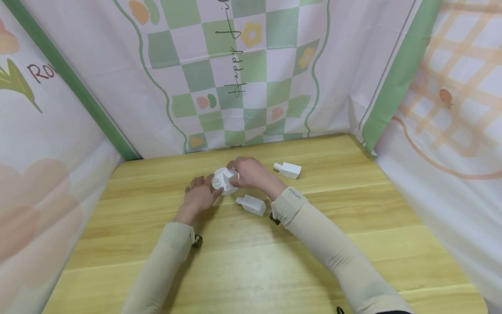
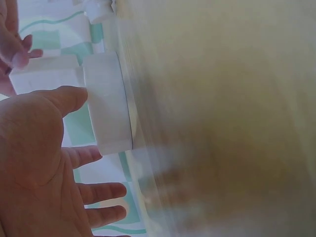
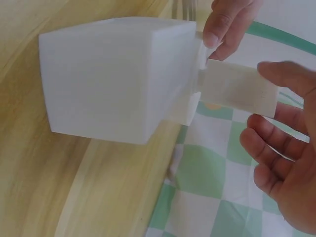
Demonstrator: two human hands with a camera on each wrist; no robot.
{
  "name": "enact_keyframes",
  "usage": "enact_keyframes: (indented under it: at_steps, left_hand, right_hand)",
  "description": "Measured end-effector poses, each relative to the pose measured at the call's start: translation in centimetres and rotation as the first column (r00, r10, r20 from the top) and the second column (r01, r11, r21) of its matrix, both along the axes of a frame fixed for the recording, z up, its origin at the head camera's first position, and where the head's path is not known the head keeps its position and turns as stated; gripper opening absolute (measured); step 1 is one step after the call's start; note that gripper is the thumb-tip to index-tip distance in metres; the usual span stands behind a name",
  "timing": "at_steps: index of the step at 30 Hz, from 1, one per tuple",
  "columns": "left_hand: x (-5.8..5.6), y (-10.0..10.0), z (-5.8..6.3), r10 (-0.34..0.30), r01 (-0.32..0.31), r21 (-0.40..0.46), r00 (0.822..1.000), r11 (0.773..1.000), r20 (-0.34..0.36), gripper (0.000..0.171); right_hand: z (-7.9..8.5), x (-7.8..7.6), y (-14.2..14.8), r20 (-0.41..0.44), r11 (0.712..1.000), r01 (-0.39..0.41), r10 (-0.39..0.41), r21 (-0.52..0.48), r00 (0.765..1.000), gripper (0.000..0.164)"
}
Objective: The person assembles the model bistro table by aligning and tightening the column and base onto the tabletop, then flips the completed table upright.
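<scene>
In the head view, a round white holder point(image 1: 226, 190) with a round recess sits on the table. My left hand point(image 1: 199, 194) holds it at its left side, thumb and index finger at the rim, while the other fingers stretch out straight. A white block-shaped bottle point(image 3: 237, 86) stands upright on the holder. My right hand point(image 1: 251, 174) pinches its upper end between thumb and fingers. In the left wrist view the bottle point(image 2: 47, 74) rises from the holder point(image 2: 107, 103). Its lower end is hidden in the holder.
Two white square bottles with narrow necks lie on the wooden table point(image 1: 243, 261): one bottle point(image 1: 252, 205) just below the right hand, another bottle point(image 1: 288, 170) farther right. A patterned curtain point(image 1: 243, 69) hangs behind the table, with more cloth at both sides.
</scene>
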State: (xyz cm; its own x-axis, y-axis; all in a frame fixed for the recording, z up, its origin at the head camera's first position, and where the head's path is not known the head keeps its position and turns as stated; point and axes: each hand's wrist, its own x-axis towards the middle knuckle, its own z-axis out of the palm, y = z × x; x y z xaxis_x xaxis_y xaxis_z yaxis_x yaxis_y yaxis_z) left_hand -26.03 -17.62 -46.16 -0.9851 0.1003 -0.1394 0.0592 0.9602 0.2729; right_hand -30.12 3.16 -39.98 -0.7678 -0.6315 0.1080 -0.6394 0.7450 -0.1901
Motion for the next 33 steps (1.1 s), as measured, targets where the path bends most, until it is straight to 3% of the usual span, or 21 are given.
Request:
enact_keyframes:
  at_steps: [8,16,27,33]
  left_hand:
    - [0.0,-0.1,0.0,0.000,0.000,0.003,1.000,1.000,0.006,0.076]
    - [-0.1,-0.1,-0.1,0.001,-0.001,0.000,1.000,1.000,0.006,0.076]
    - [-0.1,-0.1,-0.1,0.007,-0.007,0.003,1.000,1.000,0.007,0.077]
    - [0.0,-0.1,-0.1,0.008,-0.008,0.009,1.000,1.000,0.012,0.077]
  right_hand:
    - [0.0,0.0,-0.5,-0.004,0.999,-0.044,0.044,-0.033,0.999,0.043]
    - [-0.4,-0.1,-1.1,-0.084,0.995,-0.059,0.065,0.076,0.994,0.052]
    - [-0.5,-0.4,-1.9,-0.074,0.997,0.046,-0.041,0.066,0.996,0.043]
    - [-0.5,-0.2,-2.6,-0.023,0.997,0.040,-0.039,0.060,0.999,0.057]
